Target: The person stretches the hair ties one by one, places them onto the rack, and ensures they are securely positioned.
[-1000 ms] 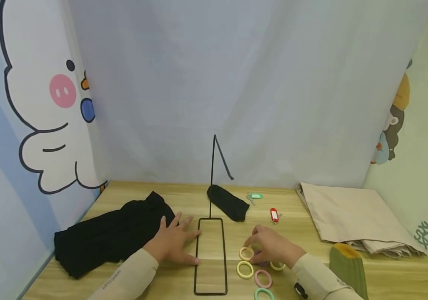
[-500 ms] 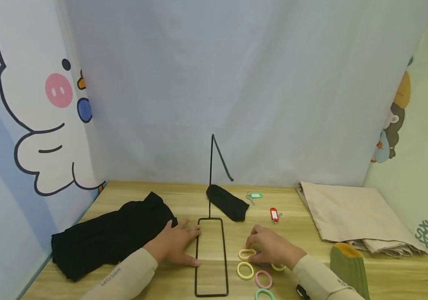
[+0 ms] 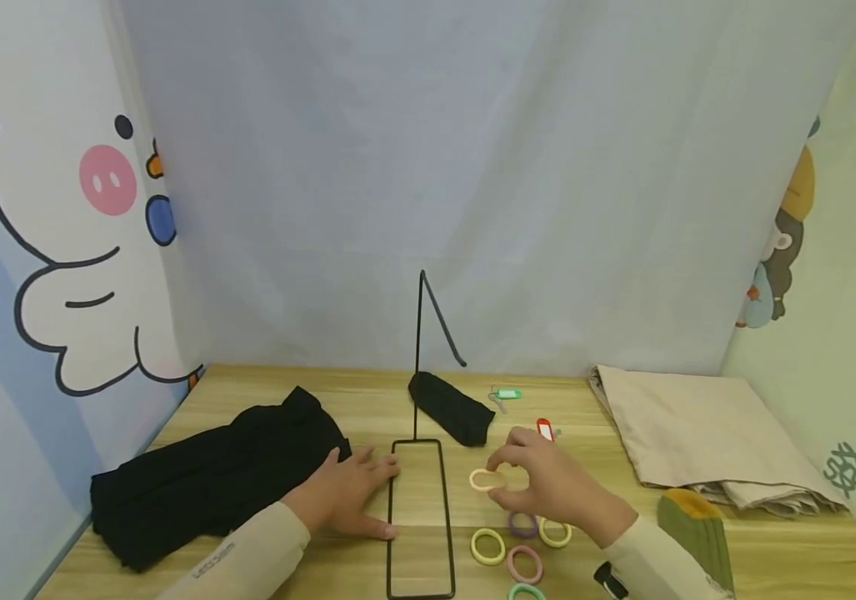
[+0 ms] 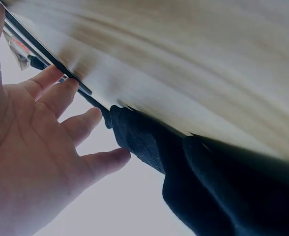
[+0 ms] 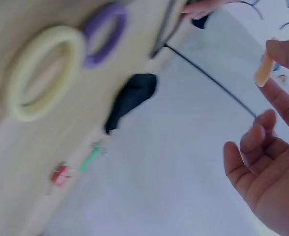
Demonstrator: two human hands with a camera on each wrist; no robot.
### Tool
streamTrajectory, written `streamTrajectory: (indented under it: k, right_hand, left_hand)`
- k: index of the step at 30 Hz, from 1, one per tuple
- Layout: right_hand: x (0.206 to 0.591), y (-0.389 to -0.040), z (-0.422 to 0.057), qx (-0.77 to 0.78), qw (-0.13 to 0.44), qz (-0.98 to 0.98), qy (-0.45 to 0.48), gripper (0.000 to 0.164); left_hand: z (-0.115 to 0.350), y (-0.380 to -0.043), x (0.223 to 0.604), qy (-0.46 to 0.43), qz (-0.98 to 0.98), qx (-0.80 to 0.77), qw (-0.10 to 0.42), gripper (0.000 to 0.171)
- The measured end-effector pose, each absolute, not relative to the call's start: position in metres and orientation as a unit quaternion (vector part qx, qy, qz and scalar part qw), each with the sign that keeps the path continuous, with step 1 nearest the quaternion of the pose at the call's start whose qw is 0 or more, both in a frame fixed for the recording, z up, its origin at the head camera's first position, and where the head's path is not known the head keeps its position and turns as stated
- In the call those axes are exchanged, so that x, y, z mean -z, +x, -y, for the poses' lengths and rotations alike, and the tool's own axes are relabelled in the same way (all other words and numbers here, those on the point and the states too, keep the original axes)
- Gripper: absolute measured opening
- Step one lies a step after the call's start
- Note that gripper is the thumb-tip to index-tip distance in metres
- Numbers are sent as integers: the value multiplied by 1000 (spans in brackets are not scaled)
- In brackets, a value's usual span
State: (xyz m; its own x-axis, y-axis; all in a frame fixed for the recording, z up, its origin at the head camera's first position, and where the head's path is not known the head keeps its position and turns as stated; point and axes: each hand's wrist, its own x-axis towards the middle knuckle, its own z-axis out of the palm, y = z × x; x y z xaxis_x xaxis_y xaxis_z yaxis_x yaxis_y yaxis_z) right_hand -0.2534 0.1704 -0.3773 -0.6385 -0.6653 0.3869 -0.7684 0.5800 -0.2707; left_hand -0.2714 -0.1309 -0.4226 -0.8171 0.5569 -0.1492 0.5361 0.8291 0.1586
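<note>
Left hand (image 3: pixel 348 496) lies flattish at the left side of the wire stand (image 3: pixel 417 358), fingers spread and nearly straight, gripping nothing; thumb and a fingertip touch the left bar of its rectangular base (image 3: pixel 446 517). Right hand's grip is nearly closed: thumb and forefinger pinch a pale orange ring (image 5: pixel 264 71), the other fingers loosely bent and carrying nothing that we can see. The ring is off the worktop (image 3: pixel 367 379), right of the base and apart from the stand.

Below it lie the other rings: a yellow ring (image 3: pixel 488 562), a purple ring (image 3: pixel 525 535), a pale yellow ring (image 3: pixel 567 535), a pink ring (image 3: pixel 525 580) and, cut by the lower edge of the head view, a green ring (image 3: pixel 527 587). Purple and pale yellow sit side by side; whether they touch, we cannot tell.

We read the step in hand as carrying one ring while the other hand steadies the base. Next move, we judge, calls for holding that pinch and the base firm; were the stand's slanting arm the target, the ring's opening would need turning to meet the free tip.
</note>
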Motion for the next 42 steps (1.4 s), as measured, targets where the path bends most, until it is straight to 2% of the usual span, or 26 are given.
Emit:
streamTrajectory:
  k: [3, 5, 12, 19, 23, 34, 37, 42]
  right_hand:
    - [365, -246, -164, -202, 217, 849, 439, 21]
    - [355, -241, -159, -197, 259, 830, 453, 22]
    - [317, -219, -144, -244, 324, 762, 505, 20]
    - [281, -206, -124, -286, 478, 637, 533, 27]
    - [265, -210, -116, -287, 530, 616, 507, 28]
    - [264, -257, -102, -218, 539, 698, 417, 38]
    - [269, -268, -102, -210, 524, 727, 391, 45]
    - [279, -273, -105, -241, 471, 764, 370, 46]
  left_hand:
    - [131, -270, 422, 288, -951, -60, 95, 86]
    - [131, -270, 421, 287, -951, -63, 94, 86]
    - [130, -270, 420, 282, -952, -63, 99, 87]
    - [131, -269, 417, 285, -951, -61, 101, 86]
    - [131, -269, 418, 285, -952, -57, 99, 87]
    - [129, -270, 421, 277, -953, -62, 110, 87]
    - [129, -270, 420, 279, -953, -60, 105, 87]
    - [131, -271, 422, 274, -954, -58, 107, 88]
